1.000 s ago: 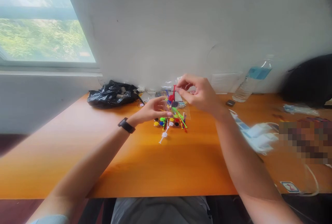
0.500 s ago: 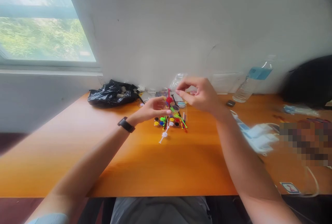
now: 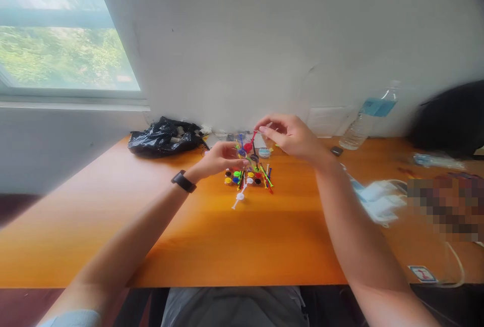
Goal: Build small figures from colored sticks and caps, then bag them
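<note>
My left hand (image 3: 219,160), with a dark watch on its wrist, is closed on an assembly of plastic rods with round connectors. In it I see a blue round connector (image 3: 242,153), a red one (image 3: 248,147) and a black one (image 3: 254,158); how they join is too small to tell. My right hand (image 3: 289,135) pinches the upper tip of the red rod (image 3: 254,137). Below the hands lie several coloured round connectors (image 3: 237,174) and loose rods (image 3: 266,175). A white rod with a round connector (image 3: 240,197) lies closest to me.
A black plastic bag (image 3: 162,138) rests at the back left of the wooden table (image 3: 212,246). At the back right stands a clear bottle (image 3: 357,125) beside a small dark object (image 3: 336,151). Farther right are a white-and-blue item (image 3: 381,198), a cable and a card (image 3: 422,273).
My right fingers have come onto the red rod's tip. The red rod has tilted to the right, and the blue and black pieces show more clearly. My left hand has barely moved.
</note>
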Available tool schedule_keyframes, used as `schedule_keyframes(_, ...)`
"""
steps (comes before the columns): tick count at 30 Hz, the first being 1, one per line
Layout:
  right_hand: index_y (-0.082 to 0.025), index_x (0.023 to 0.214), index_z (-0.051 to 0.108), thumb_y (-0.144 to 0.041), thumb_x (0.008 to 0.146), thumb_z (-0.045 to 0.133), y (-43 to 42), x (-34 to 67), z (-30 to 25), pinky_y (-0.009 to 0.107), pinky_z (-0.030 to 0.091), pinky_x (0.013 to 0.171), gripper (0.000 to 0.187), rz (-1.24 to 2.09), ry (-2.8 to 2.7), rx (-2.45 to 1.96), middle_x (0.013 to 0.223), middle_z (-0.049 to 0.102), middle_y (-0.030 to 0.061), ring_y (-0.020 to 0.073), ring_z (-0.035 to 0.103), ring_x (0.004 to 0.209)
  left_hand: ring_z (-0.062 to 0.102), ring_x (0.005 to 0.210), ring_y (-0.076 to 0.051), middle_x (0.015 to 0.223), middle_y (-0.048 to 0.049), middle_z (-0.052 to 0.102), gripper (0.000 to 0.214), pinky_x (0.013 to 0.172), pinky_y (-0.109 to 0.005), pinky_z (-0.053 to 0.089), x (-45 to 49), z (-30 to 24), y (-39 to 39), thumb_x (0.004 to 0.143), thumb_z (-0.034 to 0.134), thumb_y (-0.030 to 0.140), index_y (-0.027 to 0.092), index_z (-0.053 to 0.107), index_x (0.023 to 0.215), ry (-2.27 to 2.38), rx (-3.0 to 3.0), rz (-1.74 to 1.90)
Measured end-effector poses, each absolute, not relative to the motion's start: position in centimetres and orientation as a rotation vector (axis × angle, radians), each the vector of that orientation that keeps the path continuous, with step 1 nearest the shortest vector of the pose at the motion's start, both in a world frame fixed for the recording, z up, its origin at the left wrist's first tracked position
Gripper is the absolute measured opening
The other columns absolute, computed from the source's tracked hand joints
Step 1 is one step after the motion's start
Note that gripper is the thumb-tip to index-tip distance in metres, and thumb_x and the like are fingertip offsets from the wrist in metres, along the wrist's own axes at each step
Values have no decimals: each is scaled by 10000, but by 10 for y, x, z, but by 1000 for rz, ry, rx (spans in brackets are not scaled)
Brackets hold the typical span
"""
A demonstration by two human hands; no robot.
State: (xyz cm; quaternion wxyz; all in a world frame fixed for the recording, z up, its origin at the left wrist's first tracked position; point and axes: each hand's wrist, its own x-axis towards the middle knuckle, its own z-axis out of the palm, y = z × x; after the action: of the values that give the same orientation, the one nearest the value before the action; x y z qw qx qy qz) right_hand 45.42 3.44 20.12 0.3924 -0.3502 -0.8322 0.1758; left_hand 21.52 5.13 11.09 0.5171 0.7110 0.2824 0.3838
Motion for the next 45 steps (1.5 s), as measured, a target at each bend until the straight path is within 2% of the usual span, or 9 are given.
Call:
schedule_keyframes(7,-213,867,766,-548,877,771,37,455,199,311,438,625,335,470,-2162,-887,981,697,58,160,573,737,762,729,-184,916,-109,798,451,559,-212,573,216,108,52,817,886,426,118,739,1112,651,1732,879)
schedule_keyframes(11,-213,889,752,-488,886,761,38,453,198,309,427,638,275,461,-2163,-897,950,691,48,161,563,744,762,724,-181,927,-106,796,447,592,-228,589,216,109,50,815,889,421,120,739,1110,650,1718,888)
schedule_keyframes(18,-191,659,658,-335,849,744,38,463,202,313,424,648,254,482,-2276,-932,956,685,45,155,561,728,748,711,-173,893,-88,773,445,557,-207,558,216,105,53,840,862,446,122,743,1122,641,1766,892)
schedule_keyframes(22,-215,820,738,-386,857,761,34,462,204,307,432,633,177,480,-2234,-921,925,689,37,165,583,735,737,718,-160,967,-106,780,469,574,-207,562,217,106,53,861,845,449,128,737,1185,631,1764,888)
schedule_keyframes(24,-223,859,748,-422,865,766,32,461,205,306,437,629,200,495,-2222,-911,922,688,33,163,587,732,721,690,-145,976,-103,780,489,574,-209,561,217,107,52,868,839,453,137,732,1225,641,1762,900)
schedule_keyframes(30,-200,707,724,-535,832,806,32,467,206,326,444,641,366,531,-2233,-909,991,696,65,166,585,736,714,679,-142,994,-107,787,539,591,-226,573,218,107,51,862,838,488,150,731,1268,663,1746,920)
schedule_keyframes(37,-228,869,762,-507,866,777,30,469,211,315,441,627,279,600,-2237,-897,975,697,53,173,593,748,745,734,-171,1006,-120,787,581,580,-220,570,219,109,47,875,830,479,154,700,1339,655,1728,928)
schedule_keyframes(41,-219,787,735,-517,856,793,30,471,211,319,441,640,311,591,-2254,-912,976,700,53,173,589,752,757,749,-186,976,-112,790,552,591,-228,585,220,111,46,875,833,463,146,712,1310,651,1692,931)
schedule_keyframes(45,-195,639,697,-571,886,758,33,474,209,314,419,621,454,551,-2303,-939,981,714,52,142,556,693,764,758,-195,994,-115,799,543,607,-245,595,220,110,46,868,839,461,147,721,1294,648,1690,940)
